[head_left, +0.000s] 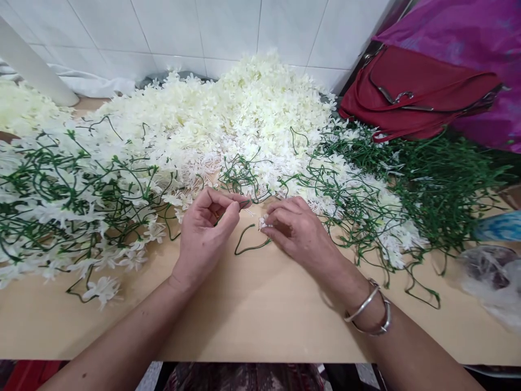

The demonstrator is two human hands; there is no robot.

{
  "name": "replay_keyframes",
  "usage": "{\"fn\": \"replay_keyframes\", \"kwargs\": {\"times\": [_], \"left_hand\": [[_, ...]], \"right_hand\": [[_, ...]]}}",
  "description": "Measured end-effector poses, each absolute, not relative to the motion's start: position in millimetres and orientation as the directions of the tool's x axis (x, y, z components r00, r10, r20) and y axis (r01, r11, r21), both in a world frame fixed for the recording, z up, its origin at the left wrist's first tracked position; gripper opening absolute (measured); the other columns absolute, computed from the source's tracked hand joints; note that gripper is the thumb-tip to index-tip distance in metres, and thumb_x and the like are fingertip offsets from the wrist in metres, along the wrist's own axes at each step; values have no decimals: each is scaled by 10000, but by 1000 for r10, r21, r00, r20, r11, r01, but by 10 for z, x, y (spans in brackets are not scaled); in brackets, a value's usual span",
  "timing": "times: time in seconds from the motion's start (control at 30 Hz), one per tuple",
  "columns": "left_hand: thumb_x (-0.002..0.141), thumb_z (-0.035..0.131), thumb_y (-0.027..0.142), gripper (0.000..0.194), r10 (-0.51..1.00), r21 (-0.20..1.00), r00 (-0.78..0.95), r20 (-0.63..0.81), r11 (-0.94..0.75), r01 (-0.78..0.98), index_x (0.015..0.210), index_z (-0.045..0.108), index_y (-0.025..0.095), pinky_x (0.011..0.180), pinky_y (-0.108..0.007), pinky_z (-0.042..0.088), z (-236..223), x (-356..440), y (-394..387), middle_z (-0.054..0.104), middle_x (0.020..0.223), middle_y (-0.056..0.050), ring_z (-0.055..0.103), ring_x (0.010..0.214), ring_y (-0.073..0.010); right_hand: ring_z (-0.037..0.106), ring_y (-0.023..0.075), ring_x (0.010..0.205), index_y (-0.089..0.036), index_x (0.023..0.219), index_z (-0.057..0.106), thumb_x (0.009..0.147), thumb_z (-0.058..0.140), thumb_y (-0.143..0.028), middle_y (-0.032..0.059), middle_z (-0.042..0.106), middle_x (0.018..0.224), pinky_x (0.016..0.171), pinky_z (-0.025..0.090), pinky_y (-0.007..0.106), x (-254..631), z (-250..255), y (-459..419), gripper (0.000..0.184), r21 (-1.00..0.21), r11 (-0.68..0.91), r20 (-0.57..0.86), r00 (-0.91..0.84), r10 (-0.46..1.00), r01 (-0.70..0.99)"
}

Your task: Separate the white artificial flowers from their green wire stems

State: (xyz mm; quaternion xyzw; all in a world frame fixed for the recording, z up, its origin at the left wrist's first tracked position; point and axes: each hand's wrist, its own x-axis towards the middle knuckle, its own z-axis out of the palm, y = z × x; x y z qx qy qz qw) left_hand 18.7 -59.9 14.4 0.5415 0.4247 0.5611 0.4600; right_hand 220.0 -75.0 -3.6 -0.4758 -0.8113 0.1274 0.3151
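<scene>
Over the middle of the table, my left hand (209,231) is closed in a pinch on a thin green plastic stem (245,203), whose tip shows past the thumb. A short gap to the right, my right hand (299,231) pinches a small white flower piece (262,223) between thumb and fingers; most of it is hidden. Between the hands a bent loose green stem (246,250) lies on the table, its right end by my right thumb. Just beyond my fingers is a small tangle of green stems (240,172).
White artificial flowers (260,92) are heaped along the tiled wall. Flowers joined to green stems (77,179) pile up at left, and bare green stems (443,184) at right. A red handbag (419,89) and a clear plastic bag (494,271) sit at right. The wooden table's (260,320) front edge is near me.
</scene>
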Motion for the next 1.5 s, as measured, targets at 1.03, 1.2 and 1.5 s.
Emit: {"fn": "replay_keyframes", "kwargs": {"times": [1.03,1.2,1.5], "left_hand": [[912,746,388,193,964,977,226,143,-174,123,881,763,198,645,-253,541,1,132,-517,743,777,-28,679,701,-160],[883,777,403,212,978,989,170,119,-132,69,859,755,193,666,-241,563,-10,143,-505,747,788,-24,701,714,-155],[905,754,411,224,991,974,72,111,-123,189,910,743,187,696,-242,512,-53,120,-498,739,854,-25,665,749,-142]], "right_hand": [[704,235,1008,-270,1076,761,950,691,-170,61,769,1089,901,562,420,2130,-11,-812,176,-759,432,418,-145,897,487],[639,251,998,-235,893,723,913,729,-121,65,726,1014,924,496,431,2204,-118,-724,115,-537,513,465,-272,842,670],[658,178,792,-218,858,675,946,681,-196,14,719,843,761,505,325,2093,24,-844,90,-812,345,379,-23,925,471]]}}
